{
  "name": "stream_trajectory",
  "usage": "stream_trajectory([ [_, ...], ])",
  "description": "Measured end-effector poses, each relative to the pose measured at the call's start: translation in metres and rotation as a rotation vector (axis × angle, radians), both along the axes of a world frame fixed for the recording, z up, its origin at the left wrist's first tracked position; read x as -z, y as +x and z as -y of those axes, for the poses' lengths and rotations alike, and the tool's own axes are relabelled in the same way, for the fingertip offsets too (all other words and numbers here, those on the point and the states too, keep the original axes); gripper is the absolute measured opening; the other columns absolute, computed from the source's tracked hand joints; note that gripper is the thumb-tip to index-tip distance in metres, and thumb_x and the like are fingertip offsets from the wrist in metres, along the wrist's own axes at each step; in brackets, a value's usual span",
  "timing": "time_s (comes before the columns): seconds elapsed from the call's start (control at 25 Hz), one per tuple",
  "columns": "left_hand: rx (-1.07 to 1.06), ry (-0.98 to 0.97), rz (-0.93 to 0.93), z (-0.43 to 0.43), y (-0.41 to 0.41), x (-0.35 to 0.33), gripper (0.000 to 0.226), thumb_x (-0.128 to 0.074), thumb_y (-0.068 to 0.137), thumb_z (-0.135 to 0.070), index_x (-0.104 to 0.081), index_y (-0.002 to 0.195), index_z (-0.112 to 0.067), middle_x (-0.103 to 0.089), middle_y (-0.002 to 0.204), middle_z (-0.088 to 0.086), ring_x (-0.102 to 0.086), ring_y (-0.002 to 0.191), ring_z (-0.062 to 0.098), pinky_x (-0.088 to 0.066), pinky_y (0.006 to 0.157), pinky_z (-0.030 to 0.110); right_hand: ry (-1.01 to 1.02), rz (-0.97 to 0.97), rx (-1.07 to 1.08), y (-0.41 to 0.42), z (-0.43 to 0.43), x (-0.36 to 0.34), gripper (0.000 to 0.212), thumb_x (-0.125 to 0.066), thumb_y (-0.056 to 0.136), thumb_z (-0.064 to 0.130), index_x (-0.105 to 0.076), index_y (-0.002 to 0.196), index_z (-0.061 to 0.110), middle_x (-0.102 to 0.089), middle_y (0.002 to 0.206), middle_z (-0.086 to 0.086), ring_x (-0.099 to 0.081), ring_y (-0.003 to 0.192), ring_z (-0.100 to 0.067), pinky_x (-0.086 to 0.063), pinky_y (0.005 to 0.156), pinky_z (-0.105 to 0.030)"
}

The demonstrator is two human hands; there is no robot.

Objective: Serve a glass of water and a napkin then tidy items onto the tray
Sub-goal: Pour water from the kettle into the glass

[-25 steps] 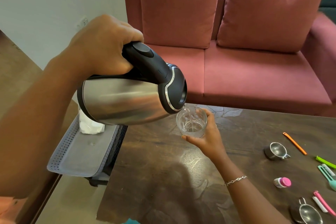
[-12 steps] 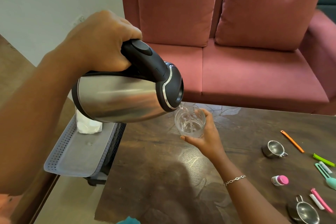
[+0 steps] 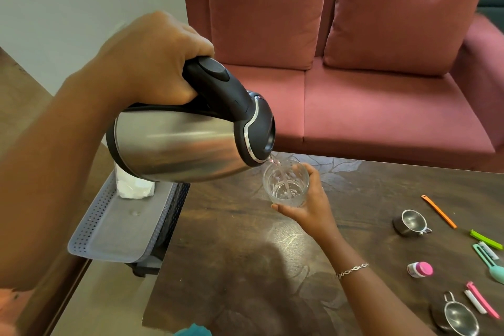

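Kettle [image 3: 177,150] poured into the glass [image 3: 286,185] near the table's [image 3: 245,254] far edge.
Left hand [image 3: 152,63] clamped the tilted kettle's handle; right hand [image 3: 308,204] curled round the glass over open tabletop; tray [image 3: 117,232] with napkin [image 3: 135,188] sat beyond the left edge.

sofa [image 3: 381,117]: behind the tabletop [image 3: 231,267], two cushions [image 3: 267,8] side by side against its back
tray [image 3: 90,240]: left of the tabletop, just beside its left edge
kettle [image 3: 177,144]: tilted in the left grip [image 3: 152,60], above the tray's far end, spout over the glass [image 3: 286,185]
glass: in the right grip [image 3: 313,210], over the tabletop's far left part
napkin [image 3: 135,189]: on the tray's far end, partly behind the kettle
far cup [image 3: 411,222]: on the tabletop's right part
near cup [image 3: 458,315]: by the tabletop's near right corner
small bottle [image 3: 420,269]: lying between the two cups
stick [image 3: 439,211]: just right of the far cup
clips [image 3: 485,239]: along the tabletop's right edge
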State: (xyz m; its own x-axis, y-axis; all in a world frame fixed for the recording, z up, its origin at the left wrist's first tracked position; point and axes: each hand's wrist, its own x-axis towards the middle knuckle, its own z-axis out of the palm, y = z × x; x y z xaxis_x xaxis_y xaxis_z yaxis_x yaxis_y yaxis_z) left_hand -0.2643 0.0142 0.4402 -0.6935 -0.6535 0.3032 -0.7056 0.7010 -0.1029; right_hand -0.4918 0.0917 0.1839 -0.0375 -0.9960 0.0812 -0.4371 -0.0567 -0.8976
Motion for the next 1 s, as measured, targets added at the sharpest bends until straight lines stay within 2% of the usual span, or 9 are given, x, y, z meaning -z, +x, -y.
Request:
stream_trajectory([
  [0.2, -0.005, -0.006, 0.002, -0.006, 0.000, -0.002, 0.023, -0.052, 0.059, -0.014, -0.066, 0.069, 0.002, -0.058, 0.055, 0.016, -0.051, 0.049, 0.034, -0.048, 0.050, 0.042, 0.004, -0.015, -0.005, 0.001, -0.004, 0.000, 0.091, -0.086, 0.057, 0.026, -0.031, 0.130, 0.017, -0.046, 0.125, 0.005, -0.045, 0.112, -0.008, -0.029, 0.085, -0.004],
  [0.44, -0.024, -0.014, 0.018, -0.010, 0.002, -0.001, 0.023, -0.052, 0.058, -0.014, -0.064, 0.067, 0.003, -0.060, 0.057, 0.018, -0.053, 0.051, 0.036, -0.048, 0.051, 0.045, 0.001, -0.025, -0.008, -0.001, -0.008, 0.000, 0.091, -0.086, 0.057, 0.025, -0.032, 0.129, 0.018, -0.046, 0.123, 0.006, -0.045, 0.110, -0.006, -0.028, 0.080, 0.005],
  [0.72, -0.027, -0.022, 0.021, -0.014, 0.002, -0.002, 0.024, -0.051, 0.058, -0.015, -0.065, 0.067, 0.002, -0.061, 0.058, 0.018, -0.053, 0.051, 0.037, -0.048, 0.052, 0.045, 0.002, -0.013, -0.019, -0.001, -0.010, 0.001, 0.089, -0.086, 0.057, 0.025, -0.032, 0.128, 0.019, -0.048, 0.125, 0.003, -0.047, 0.112, -0.010, -0.029, 0.084, -0.002],
  [1.0, -0.003, -0.039, 0.044, -0.012, 0.001, -0.005, 0.023, -0.051, 0.059, -0.015, -0.065, 0.067, 0.001, -0.059, 0.054, 0.016, -0.052, 0.049, 0.035, -0.048, 0.050, 0.042, 0.010, -0.017, -0.025, 0.001, -0.011, 0.003, 0.089, -0.086, 0.057, 0.025, -0.033, 0.128, 0.019, -0.045, 0.123, 0.007, -0.045, 0.110, -0.008, -0.029, 0.082, 0.000],
])
